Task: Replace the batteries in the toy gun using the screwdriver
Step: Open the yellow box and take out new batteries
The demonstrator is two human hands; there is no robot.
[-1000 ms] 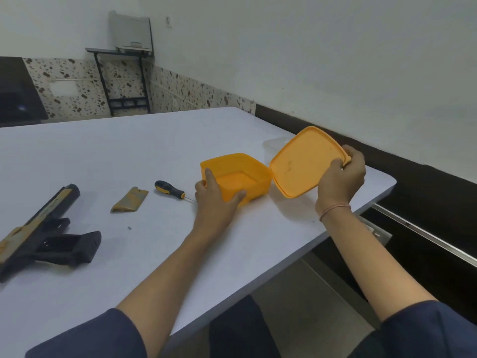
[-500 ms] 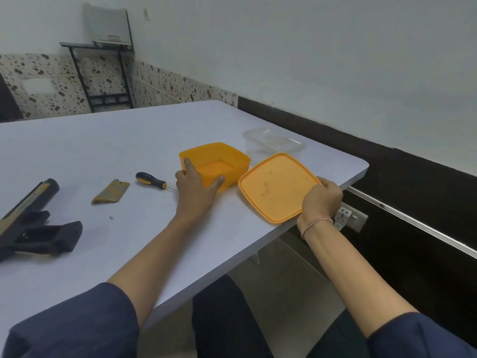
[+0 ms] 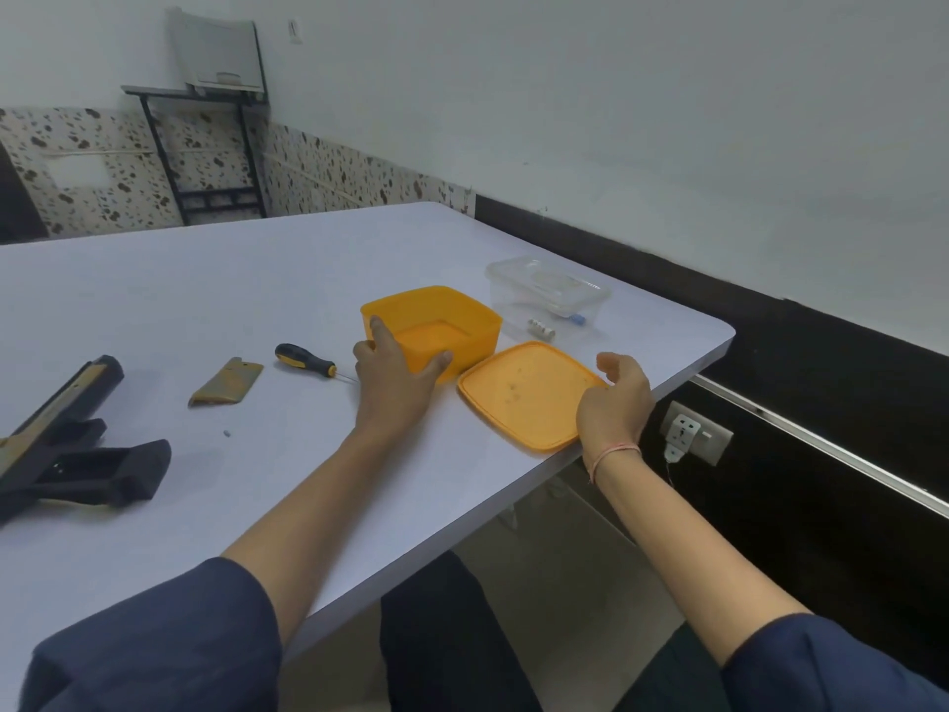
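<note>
The black and tan toy gun (image 3: pixel 67 444) lies at the left of the white table (image 3: pixel 205 290). Its tan battery cover (image 3: pixel 226 381) lies apart, and a black and yellow screwdriver (image 3: pixel 304 358) lies beside it. My left hand (image 3: pixel 395 375) grips the near corner of the open orange box (image 3: pixel 436 326), index finger on the rim and thumb on the front wall. The orange lid (image 3: pixel 524 393) lies flat near the table edge. My right hand (image 3: pixel 613 403) hovers at the lid's right edge, fingers loosely curled and holding nothing. White batteries (image 3: pixel 542 327) lie behind the box.
A clear plastic container (image 3: pixel 547 290) stands at the far right of the table. The table's right edge and rounded corner are close to my right hand. A wall socket (image 3: pixel 693 436) sits below the edge. A black metal stand (image 3: pixel 205 146) is by the far wall.
My right hand lowered the orange lid from upright to flat on the table, then let go of it. My left hand stayed on the box.
</note>
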